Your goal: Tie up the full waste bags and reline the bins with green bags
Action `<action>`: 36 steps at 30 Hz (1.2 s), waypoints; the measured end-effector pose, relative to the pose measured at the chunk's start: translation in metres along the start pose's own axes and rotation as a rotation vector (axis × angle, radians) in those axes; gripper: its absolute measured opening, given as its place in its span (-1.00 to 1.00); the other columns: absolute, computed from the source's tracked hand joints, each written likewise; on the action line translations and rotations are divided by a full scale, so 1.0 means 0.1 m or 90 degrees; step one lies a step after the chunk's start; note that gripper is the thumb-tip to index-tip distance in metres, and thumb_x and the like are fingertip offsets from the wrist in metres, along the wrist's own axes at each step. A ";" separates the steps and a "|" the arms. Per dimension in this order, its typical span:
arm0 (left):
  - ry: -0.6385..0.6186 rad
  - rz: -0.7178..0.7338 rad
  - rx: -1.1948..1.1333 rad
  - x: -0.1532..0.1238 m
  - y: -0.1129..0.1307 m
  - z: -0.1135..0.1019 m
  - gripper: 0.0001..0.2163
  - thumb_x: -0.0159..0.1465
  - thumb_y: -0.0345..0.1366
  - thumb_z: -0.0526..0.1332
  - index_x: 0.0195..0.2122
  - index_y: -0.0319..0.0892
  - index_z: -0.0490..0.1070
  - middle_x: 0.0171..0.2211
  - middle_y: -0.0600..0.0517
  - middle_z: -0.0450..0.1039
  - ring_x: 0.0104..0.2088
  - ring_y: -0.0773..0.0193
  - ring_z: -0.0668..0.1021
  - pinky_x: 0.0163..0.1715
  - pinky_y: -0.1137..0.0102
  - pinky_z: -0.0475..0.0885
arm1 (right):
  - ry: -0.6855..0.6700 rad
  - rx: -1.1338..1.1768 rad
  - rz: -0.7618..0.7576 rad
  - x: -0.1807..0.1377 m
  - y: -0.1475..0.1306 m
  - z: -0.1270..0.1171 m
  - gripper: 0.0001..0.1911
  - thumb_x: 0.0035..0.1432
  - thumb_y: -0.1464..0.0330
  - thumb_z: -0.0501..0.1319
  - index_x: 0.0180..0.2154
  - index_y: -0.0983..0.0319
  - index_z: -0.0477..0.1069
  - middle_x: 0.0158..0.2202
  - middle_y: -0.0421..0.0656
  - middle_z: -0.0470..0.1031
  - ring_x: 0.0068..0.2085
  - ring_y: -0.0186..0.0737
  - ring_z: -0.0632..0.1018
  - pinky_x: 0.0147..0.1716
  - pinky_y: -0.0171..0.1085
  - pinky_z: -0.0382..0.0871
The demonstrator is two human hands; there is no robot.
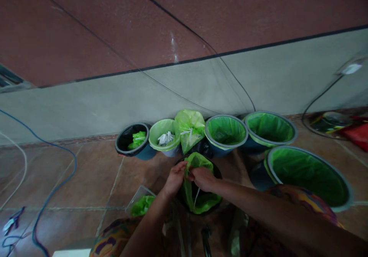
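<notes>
A thin green bag point(205, 207) stands open inside a dark bin point(219, 173) on the floor between my knees. My left hand point(174, 178) is closed on the near-left part of the bag's rim. Close beside it, my right hand point(203, 177) has its fingers curled and pinched on the same rim. A white drawstring point(196, 196) hangs down inside the bag below my right hand. The fingertips of both hands are partly hidden by the bag's folds.
Along the wall stand a black-lined bin point(119, 149), a pale bin point(155, 146), a tied green bag point(189, 125) and green-lined bins point(214, 145) point(250, 142). A larger green-lined bin point(271, 165) is right. A clear tub point(130, 201) and blue cable point(54, 186) lie left.
</notes>
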State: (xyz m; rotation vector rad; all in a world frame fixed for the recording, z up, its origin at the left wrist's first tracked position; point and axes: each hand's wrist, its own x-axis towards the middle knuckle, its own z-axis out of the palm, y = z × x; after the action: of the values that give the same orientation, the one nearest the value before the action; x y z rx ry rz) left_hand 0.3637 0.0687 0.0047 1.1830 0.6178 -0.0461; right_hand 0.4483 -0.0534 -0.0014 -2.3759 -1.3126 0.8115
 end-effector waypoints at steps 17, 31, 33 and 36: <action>0.044 0.131 0.851 -0.11 0.14 -0.03 -0.50 0.16 -0.45 0.09 0.16 -0.13 0.36 -0.22 -0.08 0.61 -0.20 0.11 0.61 -0.07 0.27 0.43 | -0.018 0.016 -0.021 -0.03 0.03 -0.14 -0.68 0.15 0.15 0.19 -0.30 0.24 0.58 -0.28 -0.02 0.62 -0.22 -0.10 0.59 -0.31 -0.29 0.29; 0.013 0.238 0.101 -0.39 0.82 -0.29 -0.53 -0.02 -0.35 0.37 -0.02 -0.20 0.49 -0.48 0.12 0.45 -0.51 0.42 0.43 -0.45 0.50 0.29 | 0.032 0.281 0.114 -0.01 0.30 -0.60 -0.69 0.02 0.47 0.15 -0.19 0.32 0.57 -0.40 -0.15 0.59 -0.48 -0.33 0.51 -0.50 -0.40 0.24; 0.044 0.274 0.071 -0.39 0.84 -0.32 -0.54 -0.02 -0.36 0.38 -0.04 -0.19 0.50 -0.51 0.14 0.42 -0.54 0.44 0.41 -0.48 0.52 0.28 | 0.039 0.228 0.101 -0.06 0.30 -0.67 -0.67 0.03 0.48 0.13 -0.19 0.30 0.58 -0.39 -0.14 0.60 -0.46 -0.33 0.51 -0.47 -0.40 0.25; 0.092 0.305 0.094 -0.37 0.81 -0.32 -0.60 0.00 -0.36 0.36 -0.08 -0.19 0.52 -0.55 0.16 0.38 -0.57 0.46 0.37 -0.52 0.54 0.25 | 0.087 0.167 0.038 -0.16 0.28 -0.81 -0.68 0.05 0.47 0.12 -0.20 0.26 0.58 -0.34 -0.13 0.60 -0.36 -0.28 0.52 -0.35 -0.35 0.28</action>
State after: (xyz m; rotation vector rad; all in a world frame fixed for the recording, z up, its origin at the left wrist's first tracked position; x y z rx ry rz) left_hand 0.3470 0.1187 0.0838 1.4611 0.4480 0.4091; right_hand 0.5099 -0.0812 0.0540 -2.2281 -1.0187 0.7703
